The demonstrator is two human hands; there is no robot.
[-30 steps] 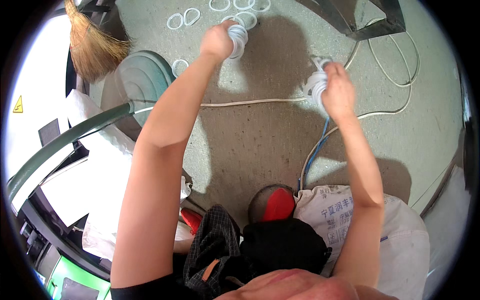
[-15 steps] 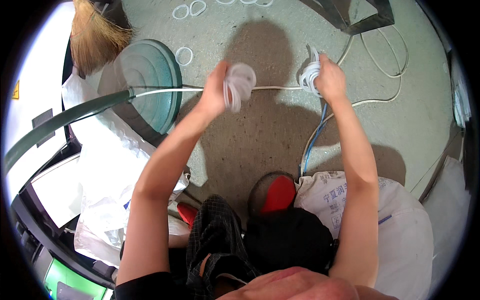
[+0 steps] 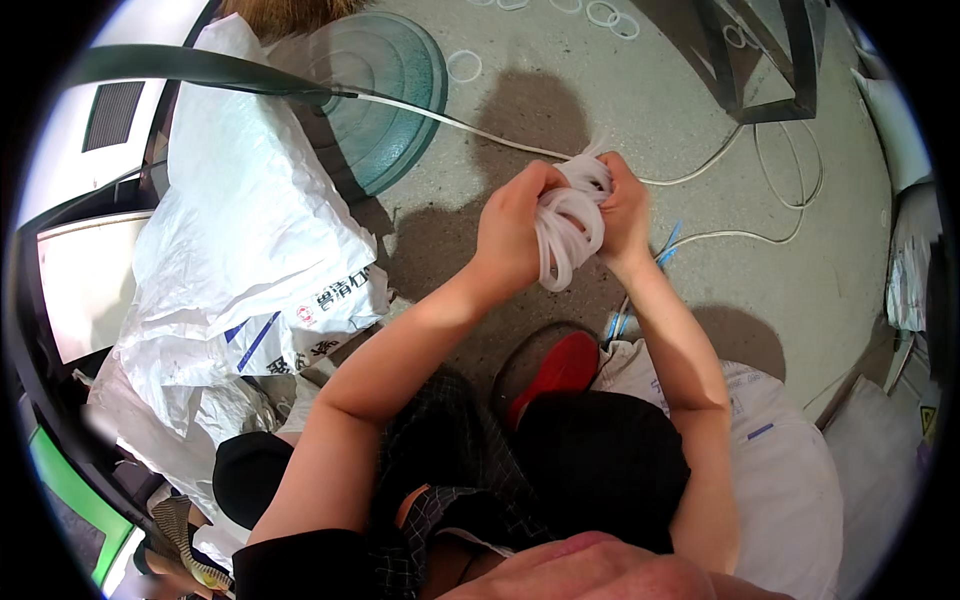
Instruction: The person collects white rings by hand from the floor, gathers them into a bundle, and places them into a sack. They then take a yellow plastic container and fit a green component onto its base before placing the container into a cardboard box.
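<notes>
Both hands meet in front of me, above the floor. My left hand (image 3: 513,225) is closed around a bunch of translucent white rings (image 3: 572,232), which fan out from its fingers. Close against it, my right hand (image 3: 625,205) grips a second bunch of the same kind of rings (image 3: 587,172). The two bunches touch or overlap, and where one ends and the other begins is hard to make out. Several loose rings (image 3: 464,66) lie on the floor beyond my hands.
A round green stand base (image 3: 425,95) with a pole sits at the far left, a white cable (image 3: 470,129) running from it. White woven sacks (image 3: 240,220) lie left, another sack (image 3: 780,450) lower right. A dark metal frame (image 3: 745,100) stands far right; a broom (image 3: 290,15) shows at the top.
My hands have come together from apart, the left moving right and the right moving slightly left and nearer, each with its rings. The whole view has shifted, too.
</notes>
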